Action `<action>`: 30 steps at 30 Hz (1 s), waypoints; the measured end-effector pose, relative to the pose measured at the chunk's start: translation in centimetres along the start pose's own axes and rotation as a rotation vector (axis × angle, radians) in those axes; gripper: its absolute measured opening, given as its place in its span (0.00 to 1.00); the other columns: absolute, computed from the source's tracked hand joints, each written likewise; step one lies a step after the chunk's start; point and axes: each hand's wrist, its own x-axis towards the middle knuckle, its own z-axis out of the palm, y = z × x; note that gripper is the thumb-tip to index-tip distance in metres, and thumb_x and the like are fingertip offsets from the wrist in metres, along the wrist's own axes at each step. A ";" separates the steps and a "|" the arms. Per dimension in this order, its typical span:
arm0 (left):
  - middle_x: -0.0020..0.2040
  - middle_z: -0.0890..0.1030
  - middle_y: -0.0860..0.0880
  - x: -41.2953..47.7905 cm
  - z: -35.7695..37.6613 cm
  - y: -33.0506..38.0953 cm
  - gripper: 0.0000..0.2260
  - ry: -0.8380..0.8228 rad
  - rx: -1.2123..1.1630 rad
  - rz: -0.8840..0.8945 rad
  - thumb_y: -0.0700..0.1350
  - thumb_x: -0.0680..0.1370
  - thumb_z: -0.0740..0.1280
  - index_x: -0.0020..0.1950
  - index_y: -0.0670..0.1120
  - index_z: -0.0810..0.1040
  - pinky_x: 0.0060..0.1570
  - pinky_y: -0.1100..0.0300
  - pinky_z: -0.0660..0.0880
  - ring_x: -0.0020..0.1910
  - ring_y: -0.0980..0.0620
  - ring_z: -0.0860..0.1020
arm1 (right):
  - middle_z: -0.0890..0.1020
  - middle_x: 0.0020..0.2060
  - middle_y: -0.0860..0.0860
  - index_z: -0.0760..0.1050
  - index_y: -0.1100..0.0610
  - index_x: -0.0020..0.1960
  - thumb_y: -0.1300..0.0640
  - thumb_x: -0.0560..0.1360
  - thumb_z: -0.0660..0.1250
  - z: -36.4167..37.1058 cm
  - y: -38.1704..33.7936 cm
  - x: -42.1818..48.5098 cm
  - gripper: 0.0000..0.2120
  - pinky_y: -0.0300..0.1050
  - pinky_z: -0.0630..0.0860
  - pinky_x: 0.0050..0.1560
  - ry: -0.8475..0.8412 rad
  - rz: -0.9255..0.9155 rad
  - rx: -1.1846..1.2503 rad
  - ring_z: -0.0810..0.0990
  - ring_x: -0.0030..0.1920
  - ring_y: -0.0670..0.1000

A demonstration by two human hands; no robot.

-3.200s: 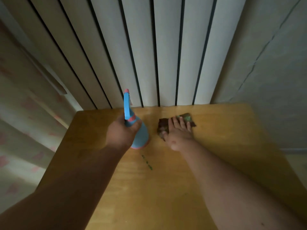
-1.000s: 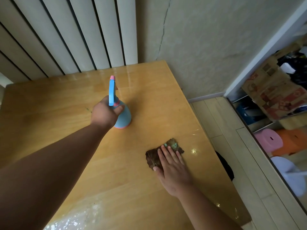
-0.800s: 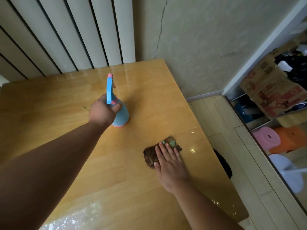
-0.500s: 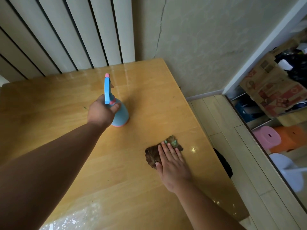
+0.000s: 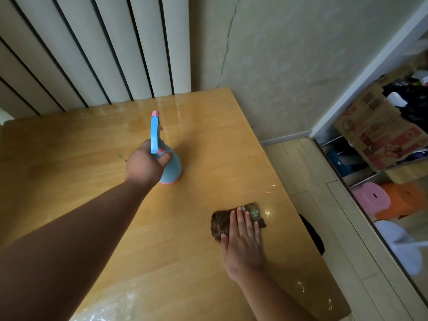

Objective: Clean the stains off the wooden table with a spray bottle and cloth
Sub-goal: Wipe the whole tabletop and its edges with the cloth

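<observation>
Surface: glossy honey-coloured wooden surface (image 5: 97, 144), grain running in long planks, shining with wet glare near its right edge.
Spray bottle: blue plastic spray bottle (image 5: 170, 167), rounded cone body, pink base ring and pink nozzle tip, standing upright mid-surface.
Left hand: the left hand (image 5: 146, 164) is wrapped closed around the bottle's neck, thumb on the near side.
Cloth: crumpled dark brown cloth (image 5: 223, 222) with a pale green patch, lying flat near the right edge.
Right hand: the right hand (image 5: 243, 242) presses palm-down on the cloth, fingers extended and together, not curled.
Stain: small dark green specks (image 5: 122, 157) just left of the left hand, well apart from the cloth.
Surroundings: ribbed white panels (image 5: 92, 49) behind; pink stool (image 5: 370, 200) and orange stool (image 5: 403, 200) on the floor to the right.
</observation>
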 end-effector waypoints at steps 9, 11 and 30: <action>0.50 0.77 0.48 0.0 0.2 -0.2 0.16 -0.009 -0.058 0.003 0.50 0.78 0.69 0.64 0.48 0.75 0.39 0.57 0.68 0.46 0.46 0.75 | 0.54 0.77 0.52 0.52 0.58 0.77 0.43 0.78 0.48 -0.4 -0.4 0.8 0.32 0.54 0.47 0.73 -0.001 0.005 0.008 0.52 0.77 0.53; 0.50 0.77 0.48 -0.1 0.1 -0.2 0.16 -0.010 -0.057 0.007 0.50 0.78 0.69 0.64 0.48 0.75 0.41 0.56 0.68 0.46 0.46 0.75 | 0.43 0.78 0.51 0.40 0.56 0.77 0.41 0.78 0.42 -0.7 -0.3 1.1 0.33 0.52 0.39 0.74 -0.044 -0.015 0.000 0.40 0.77 0.51; 0.50 0.77 0.48 -0.1 -0.1 -0.3 0.18 -0.014 -0.070 -0.002 0.50 0.77 0.69 0.65 0.47 0.74 0.43 0.56 0.71 0.48 0.45 0.75 | 0.81 0.55 0.44 0.79 0.49 0.59 0.56 0.80 0.61 -8.4 3.4 5.4 0.12 0.39 0.72 0.52 -0.190 0.151 0.661 0.76 0.53 0.44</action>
